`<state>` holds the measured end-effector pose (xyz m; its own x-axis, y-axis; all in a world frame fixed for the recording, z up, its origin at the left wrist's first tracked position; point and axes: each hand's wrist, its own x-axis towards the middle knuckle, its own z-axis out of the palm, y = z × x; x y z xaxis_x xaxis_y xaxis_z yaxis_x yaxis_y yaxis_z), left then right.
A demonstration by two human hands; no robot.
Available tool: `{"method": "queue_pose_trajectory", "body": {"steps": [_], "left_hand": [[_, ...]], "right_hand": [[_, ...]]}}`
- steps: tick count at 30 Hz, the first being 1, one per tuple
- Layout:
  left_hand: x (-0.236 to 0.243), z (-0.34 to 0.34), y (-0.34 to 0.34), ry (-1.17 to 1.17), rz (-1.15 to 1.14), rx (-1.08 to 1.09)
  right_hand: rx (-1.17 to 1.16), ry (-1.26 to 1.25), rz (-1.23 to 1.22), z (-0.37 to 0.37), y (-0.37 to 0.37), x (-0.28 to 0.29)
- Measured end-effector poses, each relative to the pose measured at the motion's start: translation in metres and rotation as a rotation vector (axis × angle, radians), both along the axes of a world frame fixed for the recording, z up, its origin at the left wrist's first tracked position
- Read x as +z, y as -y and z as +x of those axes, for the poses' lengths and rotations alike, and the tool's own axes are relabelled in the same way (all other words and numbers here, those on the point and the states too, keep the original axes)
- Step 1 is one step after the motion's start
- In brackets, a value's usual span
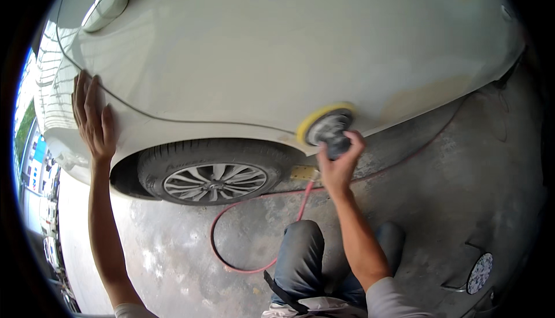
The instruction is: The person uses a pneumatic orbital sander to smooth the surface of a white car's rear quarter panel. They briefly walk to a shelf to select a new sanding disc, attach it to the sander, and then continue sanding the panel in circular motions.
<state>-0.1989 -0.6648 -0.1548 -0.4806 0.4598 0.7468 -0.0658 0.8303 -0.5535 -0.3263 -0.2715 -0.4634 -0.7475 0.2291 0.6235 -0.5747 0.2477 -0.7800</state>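
Observation:
My right hand (341, 165) grips an air sander (330, 128) with a round yellow-edged pad. The pad meets the pale car panel (248, 58) just above its lower edge, beside the wheel arch; the sander looks slightly blurred. A red air hose (305, 200) runs up to the tool from the floor. Off to the left, my left hand (94, 118) lies on the bodywork by a curved panel seam, fingers stretched out and holding nothing. Tan patches (430, 95) show on the panel right of the sander.
Below the arch is a wheel (215, 182) with a silver multi-spoke rim. The hose loops across the grey concrete floor (167, 248) around my knees. A yellowish perforated piece (303, 172) is near the tyre. A small round-topped stool (480, 273) is at lower right.

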Motion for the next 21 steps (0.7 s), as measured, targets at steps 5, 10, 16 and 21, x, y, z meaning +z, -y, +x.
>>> {"method": "queue_pose_trajectory", "body": {"steps": [5,10,16,21], "left_hand": [[-0.001,0.01,0.008,0.033,0.02,0.051],[0.002,0.006,0.008,0.011,0.021,0.055],[-0.003,0.004,0.019,0.028,0.033,0.036],[-0.005,0.009,0.029,0.023,0.045,0.061]], "right_hand": [[0.079,-0.192,0.199,0.011,0.028,0.114],[-0.12,-0.037,-0.046,-0.055,-0.049,0.089],[0.06,-0.131,0.07,-0.016,0.002,0.115],[-0.035,-0.226,0.154,-0.041,-0.029,0.11]]}}
